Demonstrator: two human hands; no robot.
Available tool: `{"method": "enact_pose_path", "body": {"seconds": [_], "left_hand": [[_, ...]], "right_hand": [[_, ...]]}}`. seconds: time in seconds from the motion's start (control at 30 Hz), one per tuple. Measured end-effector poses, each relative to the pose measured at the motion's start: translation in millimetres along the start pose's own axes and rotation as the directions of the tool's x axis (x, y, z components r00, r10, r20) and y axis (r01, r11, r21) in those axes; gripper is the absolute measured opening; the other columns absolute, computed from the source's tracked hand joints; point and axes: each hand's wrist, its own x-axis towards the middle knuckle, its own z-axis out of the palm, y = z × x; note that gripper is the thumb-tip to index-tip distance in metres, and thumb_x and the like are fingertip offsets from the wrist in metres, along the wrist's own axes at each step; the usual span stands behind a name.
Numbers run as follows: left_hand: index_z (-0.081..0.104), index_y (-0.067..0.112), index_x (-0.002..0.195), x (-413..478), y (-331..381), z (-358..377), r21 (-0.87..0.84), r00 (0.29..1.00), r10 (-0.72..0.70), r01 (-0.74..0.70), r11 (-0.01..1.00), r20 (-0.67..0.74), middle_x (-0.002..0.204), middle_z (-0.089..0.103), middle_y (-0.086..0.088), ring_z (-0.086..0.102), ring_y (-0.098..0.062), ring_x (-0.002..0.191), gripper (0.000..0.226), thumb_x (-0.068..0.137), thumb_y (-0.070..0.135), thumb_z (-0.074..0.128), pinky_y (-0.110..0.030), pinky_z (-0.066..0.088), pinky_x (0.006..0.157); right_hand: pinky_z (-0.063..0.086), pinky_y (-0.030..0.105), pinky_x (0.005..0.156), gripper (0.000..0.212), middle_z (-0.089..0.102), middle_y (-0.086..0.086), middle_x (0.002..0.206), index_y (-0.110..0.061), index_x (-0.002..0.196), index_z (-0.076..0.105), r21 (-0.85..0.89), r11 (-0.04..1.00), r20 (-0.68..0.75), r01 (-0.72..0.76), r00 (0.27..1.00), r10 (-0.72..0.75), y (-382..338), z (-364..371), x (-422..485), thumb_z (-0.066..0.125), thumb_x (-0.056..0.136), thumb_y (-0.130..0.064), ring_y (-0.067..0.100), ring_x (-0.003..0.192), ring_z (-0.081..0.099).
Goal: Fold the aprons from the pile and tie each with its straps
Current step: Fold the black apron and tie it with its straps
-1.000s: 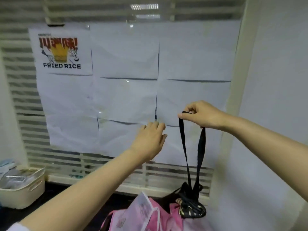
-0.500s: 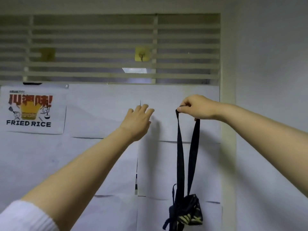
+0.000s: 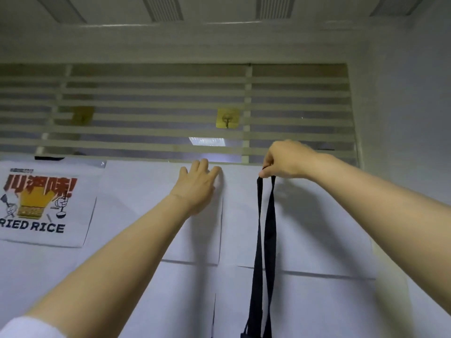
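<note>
Grip: right hand (image 3: 285, 159) pinches the top of a long black fabric strap loop (image 3: 267, 228), fingers curled round it, just under the lowest slats.
Strap: its two runs hang straight down, close together, in front of the wall.
Apron: it hangs at the loop's foot, almost wholly below the view; only a dark scrap shows at the lower edge.
Left hand: (image 3: 197, 186) fingers straight and a little spread, laid on the white paper sheets (image 3: 146, 191), holding nothing.
Target, as I judge it: small yellow adhesive hook (image 3: 227, 118) on the pale slatted screen (image 3: 146, 106), up and left of the right hand, apart from it.
Method: raise the loop above the hook's tip, part the two runs with the left hand so the opening gapes, then lower it on.
Risk: a stick-on hook may peel under a jerk, so ease the weight on.
</note>
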Motion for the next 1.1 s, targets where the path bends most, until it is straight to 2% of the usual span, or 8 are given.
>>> {"method": "enact_pose_path", "body": {"seconds": [0.17, 0.3, 0.4, 0.5, 0.57, 0.77, 0.97, 1.1], "left_hand": [[0.022, 0.020, 0.145, 26.1, -32.9, 12.6, -0.019, 0.992, 0.047, -0.050, 0.999, -0.114, 0.142, 0.027, -0.010, 0.029, -0.027, 0.128, 0.050, 0.098, 0.022, 0.037, -0.038, 0.029, 0.096], [0.049, 0.019, 0.127, 35.2, -51.1, 25.7, -0.120, 0.955, 0.128, -0.165, 0.979, -0.267, 0.118, 0.053, -0.012, 0.054, -0.033, 0.104, 0.042, 0.085, 0.020, 0.042, -0.042, 0.042, 0.078], [0.052, 0.024, 0.114, 36.2, -59.8, 33.2, -0.087, 0.942, 0.138, -0.172, 0.981, -0.307, 0.103, 0.061, -0.007, 0.060, -0.027, 0.086, 0.042, 0.076, 0.031, 0.036, -0.038, 0.046, 0.065], [0.057, 0.026, 0.122, 37.2, -65.7, 32.4, -0.089, 0.949, 0.180, -0.209, 0.974, -0.258, 0.110, 0.058, -0.006, 0.058, -0.026, 0.093, 0.051, 0.078, 0.033, 0.031, -0.040, 0.043, 0.071], [0.046, 0.028, 0.134, 39.7, -70.2, 29.5, -0.085, 0.943, 0.227, -0.254, 0.963, -0.244, 0.125, 0.048, -0.006, 0.048, -0.027, 0.107, 0.053, 0.085, 0.033, 0.028, -0.041, 0.035, 0.082], [0.029, 0.032, 0.143, 47.9, -81.2, 24.8, -0.113, 0.916, 0.289, -0.330, 0.937, -0.276, 0.139, 0.030, -0.001, 0.030, -0.023, 0.122, 0.050, 0.094, 0.034, 0.040, -0.035, 0.025, 0.094], [0.028, 0.032, 0.143, 47.8, -79.2, 28.0, -0.121, 0.930, 0.263, -0.301, 0.946, -0.258, 0.141, 0.030, 0.000, 0.031, -0.022, 0.120, 0.060, 0.084, 0.040, 0.026, -0.035, 0.026, 0.092], [0.027, 0.032, 0.144, 45.8, -80.2, 28.4, -0.114, 0.931, 0.262, -0.299, 0.948, -0.255, 0.143, 0.029, -0.001, 0.030, -0.022, 0.123, 0.063, 0.081, 0.041, 0.024, -0.037, 0.025, 0.095]], "right_hand": [[0.044, 0.017, 0.040, 0.018, 0.060, 0.007, 0.052, 0.001, 0.088, 0.064, 0.469, 0.873, -0.005, -0.138, 0.987, 0.159, -24.8, -10.1, 30.6, 0.061, 0.091, -0.016, 0.008, 0.033, 0.055], [0.046, 0.018, 0.036, 0.017, 0.059, 0.017, 0.066, 0.001, 0.080, 0.053, 0.678, 0.733, -0.083, -0.066, 0.983, 0.165, -48.9, -17.5, 57.5, 0.054, 0.094, -0.007, 0.010, 0.031, 0.055], [0.050, 0.019, 0.043, 0.016, 0.063, 0.025, 0.080, 0.004, 0.080, 0.055, 0.636, 0.771, -0.231, 0.037, 0.962, 0.144, -64.9, -19.3, 80.0, 0.056, 0.093, -0.005, 0.015, 0.044, 0.062], [0.059, 0.034, 0.066, 0.017, 0.069, 0.023, 0.086, 0.006, 0.086, 0.065, 0.479, 0.871, -0.413, 0.109, 0.903, 0.115, -73.6, -24.0, 100.4, 0.059, 0.091, -0.009, 0.033, 0.075, 0.069], [0.055, 0.045, 0.078, 0.018, 0.070, 0.020, 0.084, 0.000, 0.086, 0.067, 0.341, 0.934, -0.482, 0.106, 0.873, 0.077, -75.5, -29.9, 113.2, 0.060, 0.090, -0.015, 0.033, 0.080, 0.068], [0.045, 0.033, 0.072, 0.021, 0.067, 0.016, 0.095, -0.002, 0.096, 0.067, 0.186, 0.983, -0.450, -0.001, 0.889, 0.086, -75.5, -35.4, 135.0, 0.058, 0.093, -0.020, 0.028, 0.088, 0.063], [0.053, 0.040, 0.083, 0.021, 0.069, 0.018, 0.092, 0.001, 0.091, 0.069, 0.259, 0.964, -0.410, -0.053, 0.898, 0.159, -64.2, -13.8, 148.9, 0.059, 0.091, -0.018, 0.032, 0.088, 0.065], [0.058, 0.043, 0.077, 0.023, 0.070, 0.018, 0.081, 0.006, 0.094, 0.066, 0.568, 0.818, -0.322, -0.088, 0.891, 0.319, -54.1, -11.1, 152.7, 0.064, 0.089, -0.015, 0.030, 0.074, 0.069]]}}
